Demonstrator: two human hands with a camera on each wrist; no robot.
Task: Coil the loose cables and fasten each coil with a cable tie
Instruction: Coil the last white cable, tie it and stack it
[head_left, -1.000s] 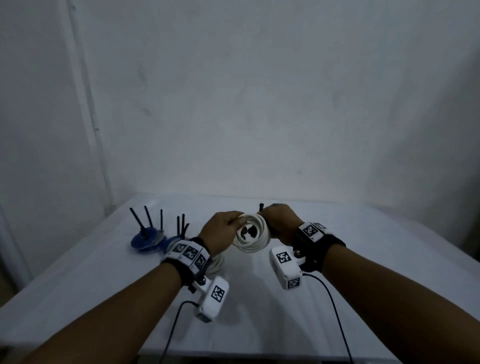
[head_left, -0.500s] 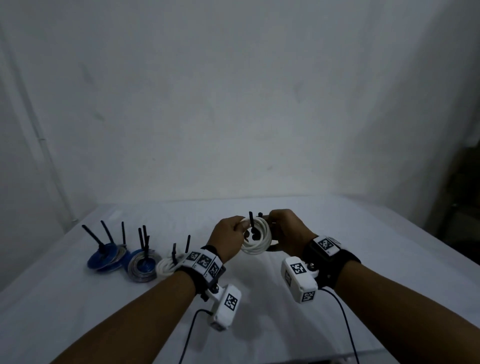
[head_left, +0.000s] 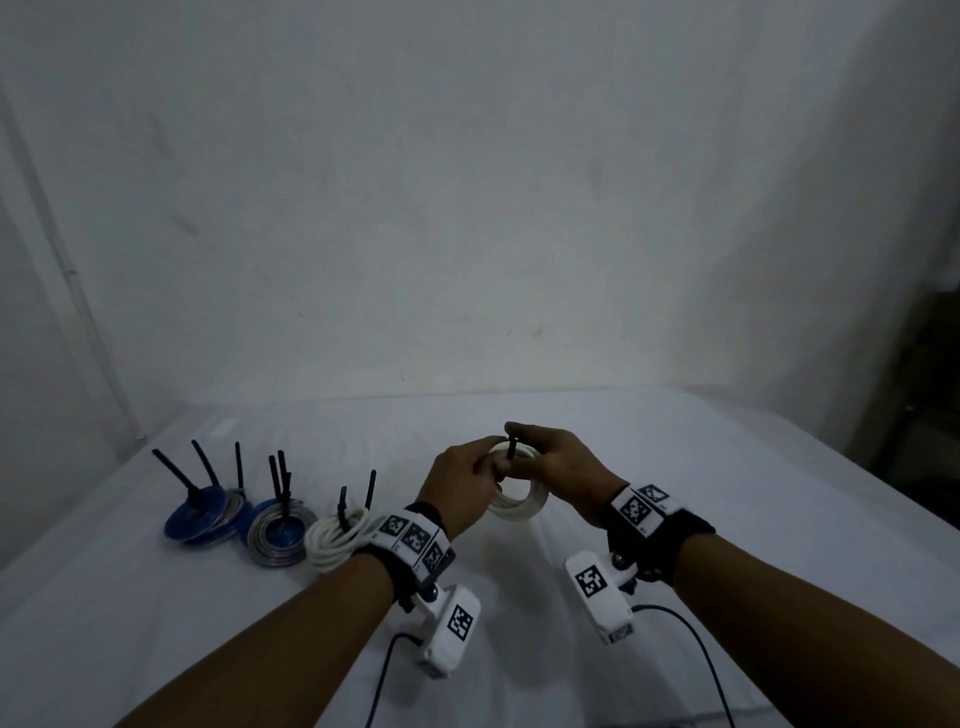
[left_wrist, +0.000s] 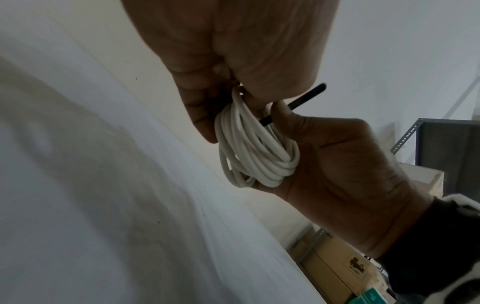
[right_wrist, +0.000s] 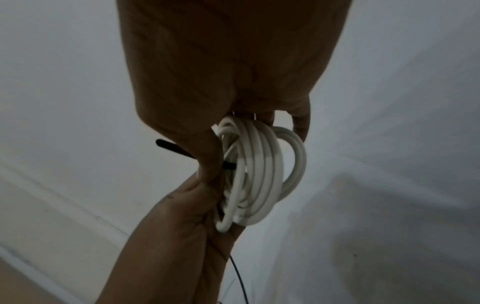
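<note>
Both your hands, left hand (head_left: 460, 480) and right hand (head_left: 563, 467), grip the white coil (head_left: 519, 506); next, pull its black tie (head_left: 511, 447) tight.

cable tie (head_left: 511, 448) seemingly pulled further through

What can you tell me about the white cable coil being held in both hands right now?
The white cable coil is a compact bundle of several round loops of smooth, plastic-looking cord, held above the table, standing on edge. The left hand grips one side and the right hand the other. A black cable tie passes through the coil at its top, its tail sticking up between the hands. Whether the tie is locked cannot be told.
</note>
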